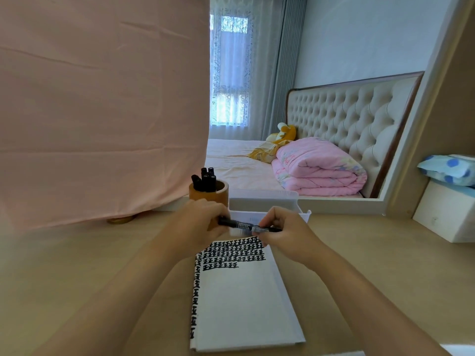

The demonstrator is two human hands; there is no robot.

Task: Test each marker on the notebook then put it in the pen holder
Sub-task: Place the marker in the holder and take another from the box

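Hands, left (203, 222) and right (282, 231), grip one black cylindrical marker (248, 225) level above the white paper notebook (244, 299), perhaps uncapping.

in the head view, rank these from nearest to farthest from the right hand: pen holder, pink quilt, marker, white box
1. marker, held in the right hand
2. white box, just behind that hand
3. pen holder, to the left, behind the left hand
4. pink quilt, far back on the bed
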